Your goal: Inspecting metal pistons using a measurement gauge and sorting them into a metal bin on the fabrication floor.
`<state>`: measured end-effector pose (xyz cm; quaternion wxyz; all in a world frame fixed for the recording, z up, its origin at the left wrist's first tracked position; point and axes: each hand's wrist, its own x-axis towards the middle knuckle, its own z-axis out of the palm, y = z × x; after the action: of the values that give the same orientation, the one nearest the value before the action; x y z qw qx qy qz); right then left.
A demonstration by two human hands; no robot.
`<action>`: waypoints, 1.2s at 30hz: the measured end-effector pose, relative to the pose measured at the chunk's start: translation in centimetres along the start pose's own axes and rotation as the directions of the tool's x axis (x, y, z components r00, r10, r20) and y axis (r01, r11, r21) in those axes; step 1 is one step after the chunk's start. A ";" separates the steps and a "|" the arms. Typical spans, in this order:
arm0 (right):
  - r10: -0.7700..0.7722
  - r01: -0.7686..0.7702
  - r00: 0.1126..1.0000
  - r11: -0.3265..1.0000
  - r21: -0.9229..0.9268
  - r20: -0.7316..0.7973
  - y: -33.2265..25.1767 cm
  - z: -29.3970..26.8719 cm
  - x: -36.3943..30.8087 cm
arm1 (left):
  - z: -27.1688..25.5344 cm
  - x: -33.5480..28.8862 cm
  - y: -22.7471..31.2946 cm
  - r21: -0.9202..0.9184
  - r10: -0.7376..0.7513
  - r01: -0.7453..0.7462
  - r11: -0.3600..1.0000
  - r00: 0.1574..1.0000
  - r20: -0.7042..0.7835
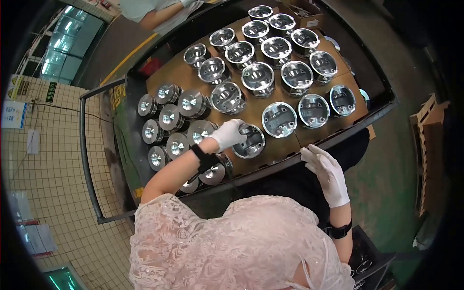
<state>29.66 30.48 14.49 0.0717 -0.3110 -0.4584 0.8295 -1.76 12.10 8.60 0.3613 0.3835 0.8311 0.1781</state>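
Observation:
My left hand [227, 135], in a white glove, has its fingers curled over the left rim of a metal piston [254, 143] at the near edge of the cart. That piston's hollow underside faces up. My right hand [327, 175], also gloved, hovers by the cart's front rail, fingers stretched out and holding nothing. Nearest to it are two more hollow-side-up pistons [314, 111]. Left of my left hand stand several pistons with their flat crowns up [192, 102]; my forearm partly covers some. Black bands circle both wrists.
Brown cardboard [290, 143] lines the black-framed cart, whose tubular handle [87, 159] is on the left. Several hollow-side-up pistons [257, 77] fill the middle and far side. Another person's arm [162, 18] shows beyond the far edge. A wooden pallet [421, 154] stands at right.

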 end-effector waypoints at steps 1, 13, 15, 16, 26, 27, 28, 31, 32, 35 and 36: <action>0.007 -0.007 1.000 1.000 -0.001 0.005 0.1 -0.1 0.3 | -1.5 -0.7 0.1 0.004 0.024 -0.024 1.000 0.999 -0.021; 0.005 -0.005 1.000 1.000 -0.021 0.004 -0.7 -0.2 1.0 | -9.5 2.0 -11.0 0.419 -0.240 0.481 0.771 0.827 -0.508; 0.005 -0.005 1.000 1.000 -0.012 -0.005 -0.5 -0.2 0.9 | -9.5 2.2 -11.4 0.416 -0.215 0.487 0.768 0.808 -0.549; 0.012 -0.012 1.000 1.000 -0.009 -0.006 -0.3 -0.2 0.9 | -9.7 2.2 -11.5 0.394 -0.230 0.488 0.779 0.806 -0.545; -0.036 0.035 0.999 0.999 0.029 0.028 0.0 -1.6 0.4 | -11.8 -4.4 0.4 0.270 -0.079 0.398 0.877 0.673 -0.736; -0.052 0.050 0.997 0.998 0.039 0.060 -0.4 -1.1 0.2 | -11.7 -5.3 2.8 0.291 -0.027 0.349 0.891 0.679 -0.733; -0.069 0.065 0.994 0.997 0.047 0.088 -0.9 -0.8 0.1 | -11.5 -6.2 4.7 0.332 0.082 0.234 0.914 0.695 -0.714; -0.071 0.047 0.982 0.990 0.134 0.175 -1.0 -0.2 0.8 | -9.9 -8.5 12.4 0.360 0.349 -0.155 0.920 0.742 -0.572; -0.108 0.052 0.968 0.970 0.239 0.228 -0.9 0.0 1.1 | -9.1 -8.8 14.7 0.331 0.426 -0.287 0.899 0.748 -0.508; -0.214 -0.018 0.907 0.842 0.540 0.364 -1.6 0.2 1.3 | -5.6 -8.1 21.3 0.129 0.654 -0.652 0.747 0.685 -0.322; -0.223 0.041 0.948 0.790 0.612 0.225 -2.0 0.6 0.9 | -4.7 -7.5 23.7 0.314 0.792 -0.727 0.611 0.565 -0.234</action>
<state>28.31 31.56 15.89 0.1579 -0.1161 -0.1987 0.9603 10.19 21.51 28.79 0.0584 0.6973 0.6461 0.3049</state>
